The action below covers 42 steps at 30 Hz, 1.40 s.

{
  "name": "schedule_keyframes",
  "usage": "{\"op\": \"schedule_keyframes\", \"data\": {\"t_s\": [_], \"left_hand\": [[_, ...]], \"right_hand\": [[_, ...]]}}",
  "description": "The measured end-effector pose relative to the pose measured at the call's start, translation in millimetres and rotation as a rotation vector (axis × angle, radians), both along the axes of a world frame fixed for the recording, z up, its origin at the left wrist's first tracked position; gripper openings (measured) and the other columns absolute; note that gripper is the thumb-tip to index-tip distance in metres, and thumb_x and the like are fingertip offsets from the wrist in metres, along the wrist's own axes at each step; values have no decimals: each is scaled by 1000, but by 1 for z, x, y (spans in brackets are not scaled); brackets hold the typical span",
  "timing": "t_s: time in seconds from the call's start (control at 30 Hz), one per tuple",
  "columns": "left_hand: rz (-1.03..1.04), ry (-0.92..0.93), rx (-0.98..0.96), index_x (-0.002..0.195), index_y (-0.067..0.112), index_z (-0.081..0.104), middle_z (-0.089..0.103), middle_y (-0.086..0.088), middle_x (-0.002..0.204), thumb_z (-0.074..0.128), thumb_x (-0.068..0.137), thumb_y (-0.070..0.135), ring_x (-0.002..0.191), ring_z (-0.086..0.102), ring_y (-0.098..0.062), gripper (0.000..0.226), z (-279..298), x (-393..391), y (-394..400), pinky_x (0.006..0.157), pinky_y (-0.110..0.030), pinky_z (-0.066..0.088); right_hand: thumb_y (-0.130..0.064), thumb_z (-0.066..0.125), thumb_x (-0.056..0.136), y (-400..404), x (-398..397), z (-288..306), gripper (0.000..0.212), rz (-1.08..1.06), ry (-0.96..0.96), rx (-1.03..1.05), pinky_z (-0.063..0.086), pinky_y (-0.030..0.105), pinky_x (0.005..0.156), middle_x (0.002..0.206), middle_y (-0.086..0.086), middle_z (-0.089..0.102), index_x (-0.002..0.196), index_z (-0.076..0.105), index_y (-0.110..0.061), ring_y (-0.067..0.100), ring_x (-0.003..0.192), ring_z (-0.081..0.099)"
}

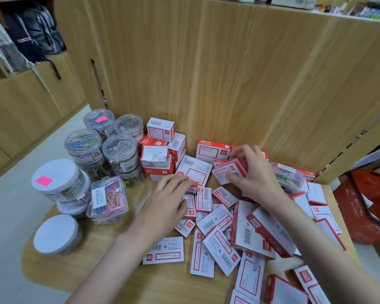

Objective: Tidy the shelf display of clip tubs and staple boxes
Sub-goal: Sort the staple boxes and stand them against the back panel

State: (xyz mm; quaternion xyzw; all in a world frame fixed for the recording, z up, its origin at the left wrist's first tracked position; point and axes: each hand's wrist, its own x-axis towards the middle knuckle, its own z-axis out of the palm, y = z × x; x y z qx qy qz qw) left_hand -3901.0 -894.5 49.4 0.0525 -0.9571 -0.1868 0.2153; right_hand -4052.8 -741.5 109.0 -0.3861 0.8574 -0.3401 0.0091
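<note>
Head view: the right hand (253,172), in the centre right of the frame, has its fingers (239,150) clamped round a red-and-white staple box (227,172), lifted just above the loose heap of staple boxes (239,227) in the lower right. The box's long axis runs left to right, tilted up at its right end. The neat stack (160,154) lies to its left, against the back panel (206,73), beside the clip tubs (83,145). The left hand (169,200) is nearer that stack, fingers curled down on small boxes (203,199); whether they pinch one I cannot tell.
</note>
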Motion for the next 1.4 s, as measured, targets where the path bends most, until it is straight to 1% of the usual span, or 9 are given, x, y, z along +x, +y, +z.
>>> {"op": "schedule_keyframes", "data": {"t_s": [0.2, 0.3, 0.4, 0.5, 0.67, 0.87, 0.97, 1.2, 1.4], "left_hand": [[-3, 37, 37, 119, 14, 55, 55, 1, 122, 39, 82, 28, 116, 39, -12, 44, 8, -1, 5, 91, -23, 36], [-68, 58, 147, 131, 18, 44, 48, 7, 128, 43, 85, 36, 121, 36, -5, 50, 19, -10, 14, 100, -9, 22], [-135, -2, 240, 141, 24, 29, 32, 20, 131, 55, 86, 38, 123, 24, 6, 63, 27, -22, 21, 101, -3, 11], [-185, -61, 260, 142, 28, 25, 32, 22, 128, 55, 83, 41, 121, 24, 6, 68, 30, -27, 23, 103, -14, 17], [-117, -121, 127, 142, 23, 29, 44, 4, 136, 59, 84, 35, 128, 34, -14, 66, 24, -16, 5, 107, -39, 29], [-208, -254, -69, 141, 21, 32, 41, 4, 141, 41, 75, 54, 135, 21, -13, 74, 20, -16, 6, 107, -28, 6], [-214, -178, -77, 126, 13, 52, 59, -3, 121, 45, 72, 52, 119, 38, -14, 67, 17, -15, 4, 101, -38, 24], [-166, -133, 64, 129, 30, 41, 50, 10, 123, 48, 77, 49, 119, 37, -9, 56, 12, 10, -11, 98, -35, 33], [-43, -91, 68, 126, 12, 52, 53, 2, 124, 39, 84, 43, 119, 41, -13, 54, 9, 24, -17, 100, -41, 37]], "right_hand": [[-10, 74, 70, 14, 0, 11, 36, 25, 34, -5, 36, 17, 70, 91, 1, 54, 93, 51, -25, 8, 76, 50], [-10, 76, 69, 21, 8, 16, 36, 59, -14, -36, 43, 29, 73, 88, -2, 59, 90, 52, -23, 14, 78, 56], [-8, 77, 68, 30, 18, 22, 36, 126, -109, -93, 44, 19, 69, 84, -13, 58, 86, 51, -25, 4, 73, 56], [-4, 76, 69, 40, 26, 26, 36, 155, -162, -135, 44, 16, 68, 84, -11, 57, 87, 51, -22, 5, 73, 57], [-4, 75, 68, 52, 24, 24, 37, 111, -86, -121, 48, 34, 75, 91, -3, 55, 87, 49, -22, 20, 85, 57], [-17, 63, 65, 46, 33, 18, 28, 182, 107, 2, 30, 6, 75, 93, -7, 45, 89, 49, -22, -3, 84, 40], [-16, 64, 66, 38, 46, 12, 29, 235, 86, -5, 31, 8, 75, 94, -6, 43, 89, 47, -22, 0, 85, 40], [-32, 61, 70, 36, 74, -10, 32, 269, 309, 229, 43, 33, 69, 97, -1, 42, 92, 42, -18, 17, 84, 40], [-70, 57, 63, 34, 68, 7, 65, 443, 184, 564, 26, 27, 88, 116, -8, 29, 110, 40, -29, 10, 104, 25]]}}
